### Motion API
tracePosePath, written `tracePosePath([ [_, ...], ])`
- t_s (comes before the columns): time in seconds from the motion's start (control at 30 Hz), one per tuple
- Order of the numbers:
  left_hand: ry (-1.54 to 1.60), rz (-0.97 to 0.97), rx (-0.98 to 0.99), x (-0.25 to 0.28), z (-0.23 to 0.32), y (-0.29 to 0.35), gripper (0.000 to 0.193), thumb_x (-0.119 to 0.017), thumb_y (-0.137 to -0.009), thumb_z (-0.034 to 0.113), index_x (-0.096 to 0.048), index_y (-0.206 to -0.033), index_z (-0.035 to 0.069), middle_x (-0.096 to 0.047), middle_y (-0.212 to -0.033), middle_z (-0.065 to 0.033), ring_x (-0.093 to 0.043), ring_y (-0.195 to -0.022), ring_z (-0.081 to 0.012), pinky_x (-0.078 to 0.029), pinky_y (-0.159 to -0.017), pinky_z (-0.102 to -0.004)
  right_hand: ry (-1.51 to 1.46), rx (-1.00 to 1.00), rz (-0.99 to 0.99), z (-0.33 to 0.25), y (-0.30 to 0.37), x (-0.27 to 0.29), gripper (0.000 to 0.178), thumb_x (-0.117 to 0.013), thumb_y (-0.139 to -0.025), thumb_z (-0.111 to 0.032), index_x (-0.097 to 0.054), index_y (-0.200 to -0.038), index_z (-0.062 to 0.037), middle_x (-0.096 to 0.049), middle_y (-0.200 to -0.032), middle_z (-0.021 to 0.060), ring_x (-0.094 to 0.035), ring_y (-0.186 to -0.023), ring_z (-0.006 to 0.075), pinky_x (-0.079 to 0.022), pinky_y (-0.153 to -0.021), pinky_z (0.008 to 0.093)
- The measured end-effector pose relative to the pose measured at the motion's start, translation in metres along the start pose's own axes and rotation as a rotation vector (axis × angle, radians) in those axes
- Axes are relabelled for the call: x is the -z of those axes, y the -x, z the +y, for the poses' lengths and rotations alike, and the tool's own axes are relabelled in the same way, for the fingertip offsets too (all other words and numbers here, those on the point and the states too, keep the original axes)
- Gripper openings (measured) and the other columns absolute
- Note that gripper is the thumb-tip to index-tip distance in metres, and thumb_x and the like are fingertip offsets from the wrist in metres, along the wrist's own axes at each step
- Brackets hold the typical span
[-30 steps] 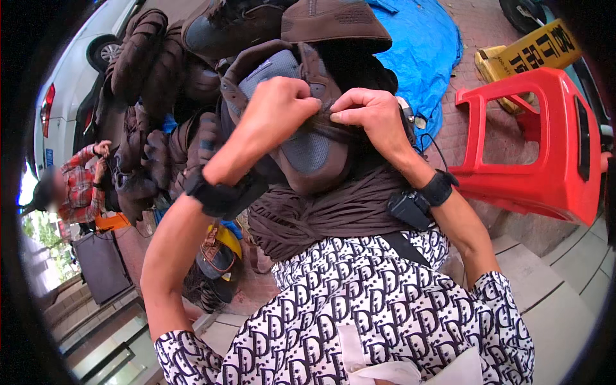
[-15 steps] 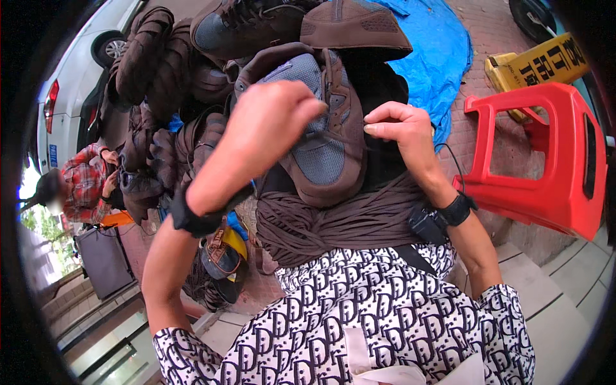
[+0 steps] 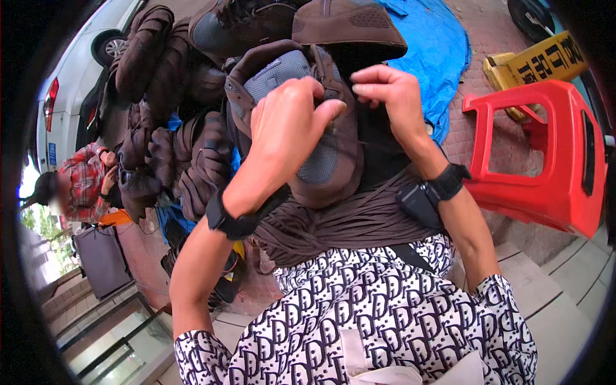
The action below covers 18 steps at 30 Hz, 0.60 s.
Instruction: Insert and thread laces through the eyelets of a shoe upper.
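Observation:
A brown and grey-blue shoe upper (image 3: 324, 173) lies across my lap with its toe toward me. Over its eyelet area, my left hand (image 3: 292, 125) has its fingers curled and the thumb stretched toward the right. To the right, my right hand (image 3: 393, 102) is raised beside the shoe with thumb and fingers pinched together. What either pinch holds is too thin to make out. Just below the toe, a thick bundle of brown shoelaces (image 3: 321, 221) lies over my thighs.
More brown shoe uppers (image 3: 350, 25) are piled ahead, with strung stacks of them (image 3: 157, 64) at left. A blue tarp (image 3: 427, 58) lies beyond. At right stand a red plastic stool (image 3: 532, 173) and a yellow sign (image 3: 539, 61). Another person (image 3: 83, 179) works far left; a white car (image 3: 70, 96) is parked behind.
My left hand has moved right and down over the eyelets. My right hand has risen and shifted slightly left, closer to the shoe's top.

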State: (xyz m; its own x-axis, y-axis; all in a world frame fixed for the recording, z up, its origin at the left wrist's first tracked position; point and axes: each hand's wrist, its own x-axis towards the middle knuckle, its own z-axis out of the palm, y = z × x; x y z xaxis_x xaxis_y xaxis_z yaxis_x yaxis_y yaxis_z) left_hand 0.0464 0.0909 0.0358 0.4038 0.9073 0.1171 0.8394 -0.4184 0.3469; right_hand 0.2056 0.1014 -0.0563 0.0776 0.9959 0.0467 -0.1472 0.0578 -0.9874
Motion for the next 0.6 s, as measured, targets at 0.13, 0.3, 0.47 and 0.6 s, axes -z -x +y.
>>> tracePosePath([
  [0.13,0.055,0.016,0.049,0.007,-0.014,-0.009,0.023,-0.064,-0.07,0.022,-0.061,-0.07,-0.001,-0.058,-0.061,-0.0174,-0.059,-0.061,-0.0332,-0.046,-0.057,-0.0398,-0.127,-0.032,-0.14,-0.006,-0.008,-0.022,0.016,-0.065,-0.067,-0.007,-0.066,-0.082,-0.0009,-0.06,-0.064,0.0009,-0.053,-0.057,0.0056,-0.039,-0.051,0.0186],
  [0.3,0.267,-0.178,0.163,0.053,-0.012,-0.026,0.019,-0.062,-0.076,0.016,-0.055,-0.064,0.002,-0.046,-0.058,0.0055,-0.039,-0.055,-0.0033,-0.031,-0.049,-0.0203,-0.108,0.114,-0.142,-0.044,-0.02,-0.036,0.014,-0.064,-0.068,-0.006,-0.067,-0.081,-0.0016,-0.062,-0.068,0.002,-0.055,-0.059,0.0061,-0.04,-0.052,0.0187],
  [0.47,0.47,-0.283,0.207,0.05,-0.026,-0.036,0.019,-0.059,-0.079,0.016,-0.053,-0.065,0.006,-0.043,-0.061,0.0086,-0.037,-0.059,-0.0017,-0.029,-0.052,-0.0184,-0.064,0.105,-0.134,-0.052,-0.021,-0.029,0.014,-0.064,-0.068,-0.007,-0.067,-0.08,-0.0021,-0.063,-0.068,0.0019,-0.056,-0.06,0.0067,-0.041,-0.053,0.0191],
  [0.6,0.503,-0.35,0.256,0.032,-0.035,-0.024,0.018,-0.057,-0.082,0.017,-0.053,-0.069,0.006,-0.045,-0.064,0.0083,-0.039,-0.061,-0.0025,-0.032,-0.054,-0.0191,0.123,0.153,-0.179,-0.049,0.023,-0.029,0.013,-0.065,-0.065,-0.005,-0.066,-0.077,0.0002,-0.063,-0.072,0.0048,-0.058,-0.067,0.0108,-0.046,-0.063,0.0231],
])
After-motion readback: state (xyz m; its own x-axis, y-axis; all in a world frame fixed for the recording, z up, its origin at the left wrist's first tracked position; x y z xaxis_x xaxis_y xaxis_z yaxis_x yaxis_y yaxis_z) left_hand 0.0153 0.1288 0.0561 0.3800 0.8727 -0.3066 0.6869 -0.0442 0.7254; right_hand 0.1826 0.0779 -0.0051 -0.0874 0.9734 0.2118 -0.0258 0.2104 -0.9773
